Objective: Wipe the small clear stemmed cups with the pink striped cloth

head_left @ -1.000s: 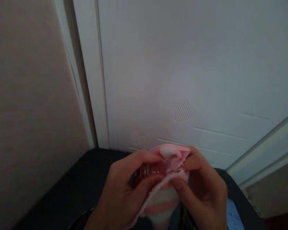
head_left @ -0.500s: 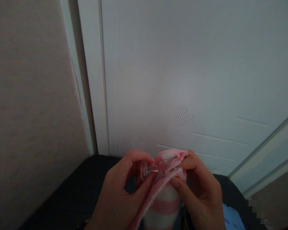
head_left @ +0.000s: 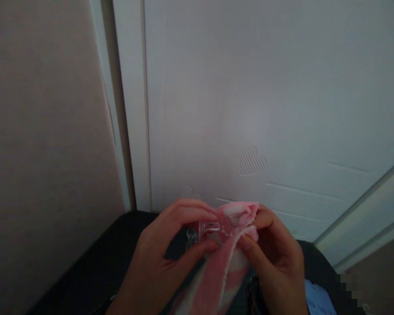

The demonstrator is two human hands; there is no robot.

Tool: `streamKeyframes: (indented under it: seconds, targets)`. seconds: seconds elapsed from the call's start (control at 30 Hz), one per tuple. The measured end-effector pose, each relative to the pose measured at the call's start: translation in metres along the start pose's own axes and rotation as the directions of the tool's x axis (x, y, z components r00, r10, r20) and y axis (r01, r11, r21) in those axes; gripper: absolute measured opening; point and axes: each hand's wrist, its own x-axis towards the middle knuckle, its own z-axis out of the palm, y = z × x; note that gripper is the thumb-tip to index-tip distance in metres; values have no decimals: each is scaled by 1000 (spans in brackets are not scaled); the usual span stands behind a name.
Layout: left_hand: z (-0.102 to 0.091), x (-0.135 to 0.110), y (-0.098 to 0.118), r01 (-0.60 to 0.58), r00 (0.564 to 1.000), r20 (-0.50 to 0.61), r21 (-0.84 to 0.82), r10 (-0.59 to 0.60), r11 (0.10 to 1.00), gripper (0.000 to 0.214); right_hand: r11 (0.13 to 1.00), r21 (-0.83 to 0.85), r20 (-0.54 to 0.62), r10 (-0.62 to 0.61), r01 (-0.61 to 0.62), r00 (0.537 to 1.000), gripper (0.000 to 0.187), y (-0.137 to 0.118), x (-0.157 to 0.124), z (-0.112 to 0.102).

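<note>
A small clear glass piece (head_left: 212,227) with a narrow stem and a wide foot lies sideways against a pink-and-white striped fuzzy cloth (head_left: 213,280). My left hand (head_left: 164,249) has its fingers above the piece and its thumb below, closed around it. Part of the piece is tucked into a cloth fold. My right hand (head_left: 274,253) pinches the bunched cloth between thumb and fingers at the piece's other end. The rest of the cloth hangs down toward me. Beyond my left hand stands another small clear glass piece (head_left: 191,236) with a rounded top.
A dark tabletop (head_left: 95,267) runs under my hands. Past my right wrist lies a light blue printed item (head_left: 318,297). A dark, shiny object (head_left: 254,293), hard to make out, sits beneath the right hand. A white panel (head_left: 210,109) with embossed hearts rises behind.
The cloth's pink edge has swung across to the right beneath the glass piece. My left fingers and thumb have shifted right along it. A second glass piece now shows behind my left hand.
</note>
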Motion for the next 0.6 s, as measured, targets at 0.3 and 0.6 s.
streamKeyframes:
  seconds: [0.3,0.6]
  targets:
    - [-9,-3,5,63,997,-54,81,-59,995,26,1000,31,27,-5,4,1000,16,-3,0,-1]
    - [-5,-6,2,69,996,-68,80,-64,994,12,1000,10,38,-17,16,999,16,2,0,-1]
